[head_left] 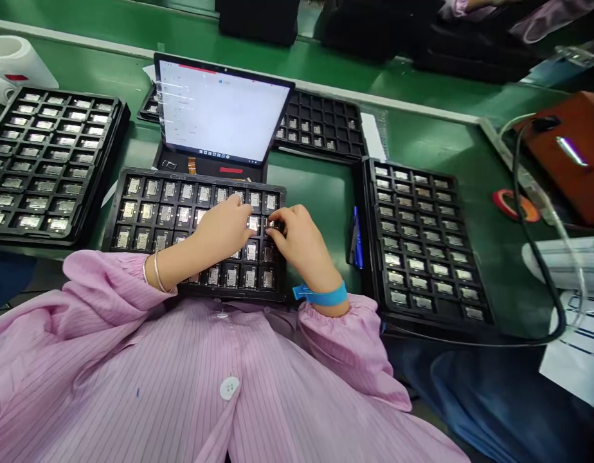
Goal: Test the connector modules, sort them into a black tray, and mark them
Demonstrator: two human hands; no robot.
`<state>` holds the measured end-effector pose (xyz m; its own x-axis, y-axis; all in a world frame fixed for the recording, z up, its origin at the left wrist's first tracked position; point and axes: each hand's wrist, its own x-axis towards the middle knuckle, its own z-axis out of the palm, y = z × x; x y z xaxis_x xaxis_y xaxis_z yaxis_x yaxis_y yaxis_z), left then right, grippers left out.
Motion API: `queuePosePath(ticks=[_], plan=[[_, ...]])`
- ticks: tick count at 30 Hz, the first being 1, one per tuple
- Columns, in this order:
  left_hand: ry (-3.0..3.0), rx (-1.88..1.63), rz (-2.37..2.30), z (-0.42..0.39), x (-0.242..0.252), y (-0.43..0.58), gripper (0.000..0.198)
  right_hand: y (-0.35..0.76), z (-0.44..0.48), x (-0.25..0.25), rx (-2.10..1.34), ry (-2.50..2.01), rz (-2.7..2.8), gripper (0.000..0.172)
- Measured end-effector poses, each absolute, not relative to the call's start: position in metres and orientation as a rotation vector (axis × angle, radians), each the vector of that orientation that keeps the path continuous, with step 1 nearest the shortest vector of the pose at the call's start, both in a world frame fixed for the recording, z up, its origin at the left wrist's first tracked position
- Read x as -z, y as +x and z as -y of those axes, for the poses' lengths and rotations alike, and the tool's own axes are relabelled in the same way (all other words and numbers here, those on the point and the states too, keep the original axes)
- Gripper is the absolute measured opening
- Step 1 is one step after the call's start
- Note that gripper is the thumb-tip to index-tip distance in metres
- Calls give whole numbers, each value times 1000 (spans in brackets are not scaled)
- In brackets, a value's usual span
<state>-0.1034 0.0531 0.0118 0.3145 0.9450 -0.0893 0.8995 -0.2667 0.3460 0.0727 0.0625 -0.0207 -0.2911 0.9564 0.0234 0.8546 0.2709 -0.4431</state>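
A black compartment tray (114, 218) filled with small metal-topped circuit boards lies in front of me. My left hand (222, 228) reaches over its middle, wrist banded with a thin bracelet. Its fingers are bent, with thumb and fingertips apart around a cell, and nothing shows held in them. At the tray's right edge, my right hand (304, 247), with a blue strap (323, 296) at the wrist, pinches a small circuit board (272, 224) at its cell between thumb and forefinger. My hands hide part of the cells beneath them.
Behind the tray stands an open laptop (222, 112). Stacked trays of similar boards stand at left (121, 138) and right (367, 244); a partly filled tray (342, 116) lies behind. Also here are a blue pen (358, 238), red tape roll (506, 204), cable (538, 263) and orange-brown box (567, 154).
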Motion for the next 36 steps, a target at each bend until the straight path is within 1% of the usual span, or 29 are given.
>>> queuePosePath(ticks=[5,10,13,17,20,22,24,26,27,29,32,34,36], plan=[[2349,-109,-1701,-59,-1,-90,27,78,-62,23,-515,-1599,2221,11],[2352,-51,-1740,-59,4,-85,21,81,-63,30,-501,-1583,2200,15],[2340,-46,-1744,-60,4,-84,21,81,-63,29,-503,-1583,2229,15],[2293,-168,-1710,-62,3,-85,19,81,-64,26,-502,-1577,2198,16],[2206,-349,-1630,-61,3,-88,11,84,-63,26,-545,-1523,2130,15],[2120,-457,-1586,-59,2,-92,10,87,-59,25,-630,-1475,2034,13],[1951,-611,-1522,-54,-3,-97,18,89,-51,21,-739,-1405,1886,16],[1664,-750,-1401,-48,-10,-101,24,90,-40,13,-906,-1325,1696,21],[1507,-794,-1341,-44,-14,-103,24,90,-33,9,-1019,-1286,1577,19],[1237,-842,-1258,-36,-22,-106,19,88,-21,1,-1277,-1210,1296,14],[1027,-912,-1198,-26,-30,-108,20,83,-9,-8,-1612,-1070,961,20],[1001,-919,-1171,-21,-33,-108,22,79,-4,-11,-1721,-992,855,22],[978,-910,-1137,-16,-35,-109,23,74,-2,-12,-1755,-953,781,22]])
